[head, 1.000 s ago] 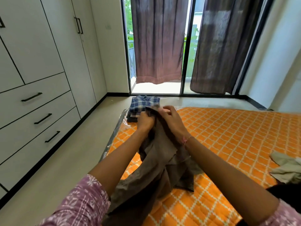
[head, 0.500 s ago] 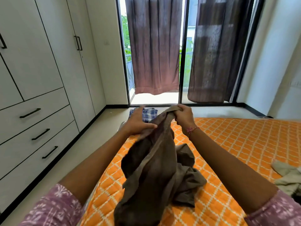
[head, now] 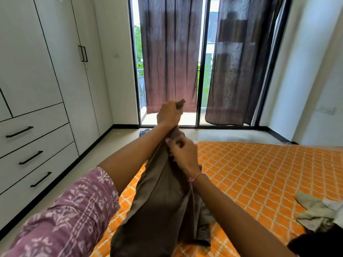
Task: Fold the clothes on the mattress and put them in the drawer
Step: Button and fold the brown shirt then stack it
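A brown garment (head: 163,204) hangs from both my hands above the orange patterned mattress (head: 259,173). My left hand (head: 168,114) grips its top end, raised high, with a bit of cloth sticking out of the fist. Just below, my right hand (head: 182,152) pinches the same cloth lower down. The garment's lower part drapes down onto the mattress near me. The white wardrobe's three drawers (head: 35,154) on the left are closed. A sliver of the folded plaid pile (head: 143,132) shows behind my left forearm.
A crumpled beige garment (head: 315,210) and something dark (head: 319,243) lie at the mattress's right edge. Bare floor runs between mattress and wardrobe. Dark curtains (head: 170,52) hang over the glass door ahead.
My left hand has risen well above the right, pulling the garment's top end up. The right hand slid lower on the cloth. The view has tilted upward.
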`<state>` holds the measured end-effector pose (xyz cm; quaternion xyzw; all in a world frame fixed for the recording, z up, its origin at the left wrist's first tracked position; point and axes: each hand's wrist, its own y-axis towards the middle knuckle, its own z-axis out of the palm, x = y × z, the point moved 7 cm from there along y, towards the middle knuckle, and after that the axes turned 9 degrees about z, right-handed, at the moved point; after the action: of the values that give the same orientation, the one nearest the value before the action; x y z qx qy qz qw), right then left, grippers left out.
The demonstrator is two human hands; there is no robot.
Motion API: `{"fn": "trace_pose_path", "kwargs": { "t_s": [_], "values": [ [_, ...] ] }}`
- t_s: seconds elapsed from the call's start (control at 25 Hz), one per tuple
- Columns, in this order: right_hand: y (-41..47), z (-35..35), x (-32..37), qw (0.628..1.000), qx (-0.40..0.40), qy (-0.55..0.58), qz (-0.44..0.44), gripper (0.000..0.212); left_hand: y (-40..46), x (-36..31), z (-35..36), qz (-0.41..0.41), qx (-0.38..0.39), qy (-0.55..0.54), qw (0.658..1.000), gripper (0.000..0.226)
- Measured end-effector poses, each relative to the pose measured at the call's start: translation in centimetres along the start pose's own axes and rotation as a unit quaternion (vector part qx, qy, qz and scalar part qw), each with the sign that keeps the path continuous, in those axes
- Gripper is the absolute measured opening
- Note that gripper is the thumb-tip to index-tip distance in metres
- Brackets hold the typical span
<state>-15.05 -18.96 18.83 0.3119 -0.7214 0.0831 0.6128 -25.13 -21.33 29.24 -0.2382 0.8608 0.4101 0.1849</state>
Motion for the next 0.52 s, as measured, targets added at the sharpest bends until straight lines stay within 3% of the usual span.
{"fn": "trace_pose_path", "kwargs": {
  "t_s": [0.08,0.16,0.28,0.32,0.4,0.52],
  "values": [
    [-1.6,2.5,-2.1,0.992,0.051,-0.103,0.042,0.034,0.4,-0.1,-0.6,-0.022,-0.019,-0.031,0.999,0.035],
    [-2.3,4.2,-4.5,0.982,0.087,-0.132,0.102,0.039,0.4,-0.4,-1.3,-0.026,-0.036,-0.052,0.998,0.035],
    [-3.2,6.1,-7.4,0.943,0.22,0.081,0.238,0.027,0.5,1.5,-3.1,-0.044,-0.075,-0.063,0.994,0.031],
    [-3.0,5.5,-7.8,0.925,0.226,0.143,0.27,0.023,0.5,3.1,-4.0,-0.058,-0.094,-0.058,0.992,0.03],
    [-0.7,2.2,-7.3,0.921,0.157,0.22,0.281,0.015,0.2,6.2,-5.7,-0.062,-0.117,-0.028,0.991,0.031],
    [6.1,-3.7,-5.4,0.951,0.016,0.216,0.22,0.028,-0.7,8.4,-5.6,0.015,-0.039,0.019,0.999,0.047]
  ]
}}
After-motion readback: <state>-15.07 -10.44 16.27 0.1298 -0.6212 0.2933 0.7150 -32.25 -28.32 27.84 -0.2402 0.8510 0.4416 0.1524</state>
